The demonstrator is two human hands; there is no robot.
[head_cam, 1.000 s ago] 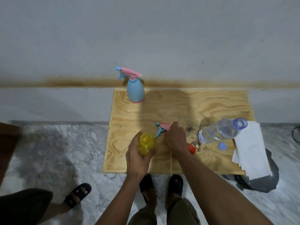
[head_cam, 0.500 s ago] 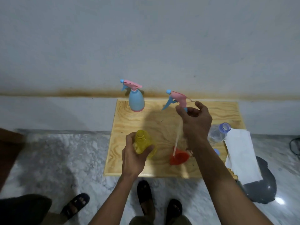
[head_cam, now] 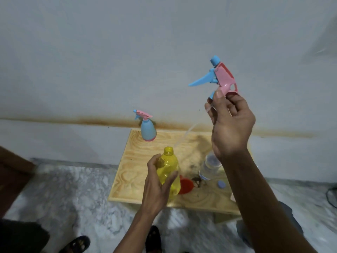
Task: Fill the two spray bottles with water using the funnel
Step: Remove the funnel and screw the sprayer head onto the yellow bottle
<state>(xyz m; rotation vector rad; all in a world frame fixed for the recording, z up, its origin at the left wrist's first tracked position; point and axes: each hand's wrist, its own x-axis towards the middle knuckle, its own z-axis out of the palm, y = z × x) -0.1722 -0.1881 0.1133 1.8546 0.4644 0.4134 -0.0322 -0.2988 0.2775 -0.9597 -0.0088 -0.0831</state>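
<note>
Nearest the camera, the left hand [head_cam: 156, 187] is wrapped around the body of the yellow spray bottle [head_cam: 168, 170], which is held upright with its neck open and uncapped, over the near edge of the wooden board [head_cam: 131, 172]. Just beside the bottle on the board lies the red funnel [head_cam: 186, 186], not yet seated in any neck. Beyond it stands the clear water bottle [head_cam: 209, 166], uncapped, with its blue cap [head_cam: 221, 184] lying loose close by. The right hand [head_cam: 229, 125] is raised well above the board, fingers closed on the collar of the pink and blue trigger head [head_cam: 218, 77], whose thin dip tube [head_cam: 184, 136] trails down toward the yellow bottle's mouth. At the far left corner of the board stands spray bottle number 2, the blue spray bottle [head_cam: 148, 129], with its trigger head fitted. Risks, as judged: the trailing tube could drip or catch the yellow neck; the open water bottle sits directly under the right forearm and could be knocked over. The yellow bottle appears empty, translucent thin plastic, likely to dent under a firm squeeze.
</note>
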